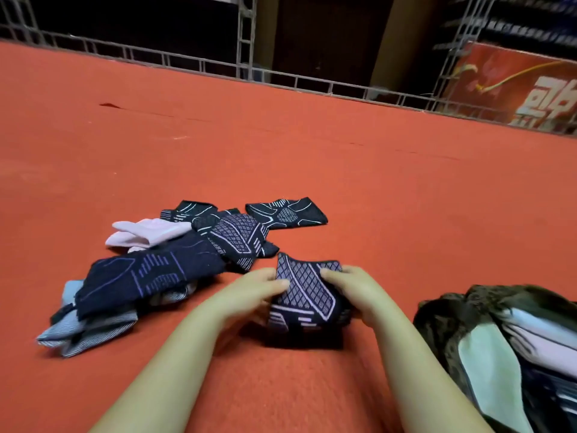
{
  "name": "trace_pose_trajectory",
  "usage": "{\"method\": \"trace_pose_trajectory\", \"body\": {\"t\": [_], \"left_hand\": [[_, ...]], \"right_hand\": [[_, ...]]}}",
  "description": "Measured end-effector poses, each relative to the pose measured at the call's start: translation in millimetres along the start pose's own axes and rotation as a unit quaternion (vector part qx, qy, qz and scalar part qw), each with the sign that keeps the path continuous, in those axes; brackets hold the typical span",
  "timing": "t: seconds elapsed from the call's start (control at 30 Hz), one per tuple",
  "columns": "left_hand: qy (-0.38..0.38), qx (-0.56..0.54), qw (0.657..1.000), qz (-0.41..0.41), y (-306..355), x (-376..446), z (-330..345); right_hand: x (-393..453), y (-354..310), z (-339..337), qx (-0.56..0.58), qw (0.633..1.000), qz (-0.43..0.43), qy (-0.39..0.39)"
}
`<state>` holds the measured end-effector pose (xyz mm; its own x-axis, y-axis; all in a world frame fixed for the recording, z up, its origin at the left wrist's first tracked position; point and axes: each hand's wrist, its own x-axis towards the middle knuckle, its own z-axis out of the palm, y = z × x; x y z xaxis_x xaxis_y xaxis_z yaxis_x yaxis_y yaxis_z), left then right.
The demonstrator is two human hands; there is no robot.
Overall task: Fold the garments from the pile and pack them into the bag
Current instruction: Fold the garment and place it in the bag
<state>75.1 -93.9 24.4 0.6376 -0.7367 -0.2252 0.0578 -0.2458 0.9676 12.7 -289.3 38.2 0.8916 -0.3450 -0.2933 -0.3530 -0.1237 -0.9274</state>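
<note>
A dark navy sock with a pale diamond pattern [307, 290] lies folded on the orange-red carpet in front of me. My left hand [253, 292] grips its left edge and my right hand [349, 289] grips its right edge. To the left lies the pile [162, 270] of several socks: navy patterned ones, a pink one [146, 234], and grey striped ones [87, 334]. A separate navy patterned sock [285, 212] lies folded behind the pile. At the lower right stands the dark open bag [452, 320], with pale folded garments [537, 339] inside.
The orange-red carpet [281, 135] stretches far ahead and to both sides. A metal truss rail [243, 35] runs along its back edge, with a red banner [512, 85] at the right.
</note>
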Motion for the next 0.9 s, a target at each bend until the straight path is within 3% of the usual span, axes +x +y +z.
{"method": "trace_pose_trajectory", "body": {"t": [0.1,0.2,0.3,0.4,0.5,0.6,0.7,0.83,0.9], "left_hand": [[-0.039,0.054,0.996,-0.055,-31,-7,7],[0.025,0.108,0.994,-0.021,-36,2,1],[0.116,0.093,0.989,0.013,-46,14,-1],[0.170,0.142,0.966,0.134,-58,14,-7],[0.072,0.271,0.931,0.233,-64,13,-11],[-0.025,0.408,0.882,0.234,-65,14,-4],[-0.064,0.503,0.838,0.200,-65,11,0],[-0.059,0.503,0.839,0.196,-73,9,-1],[-0.037,0.449,0.869,0.204,-73,8,0]], "right_hand": [[-6,39,9,-0.086,0.991,0.075,-0.074],[-1,46,10,-0.102,0.993,0.051,-0.031],[5,46,6,-0.256,0.967,-0.003,0.006],[9,53,7,-0.345,0.935,-0.058,0.050],[13,61,10,-0.337,0.930,-0.079,0.126],[19,63,11,-0.330,0.926,-0.089,0.158],[23,65,10,-0.296,0.935,-0.087,0.177],[21,73,6,-0.219,0.951,-0.138,0.171],[18,75,3,-0.131,0.955,-0.207,0.165]]}}
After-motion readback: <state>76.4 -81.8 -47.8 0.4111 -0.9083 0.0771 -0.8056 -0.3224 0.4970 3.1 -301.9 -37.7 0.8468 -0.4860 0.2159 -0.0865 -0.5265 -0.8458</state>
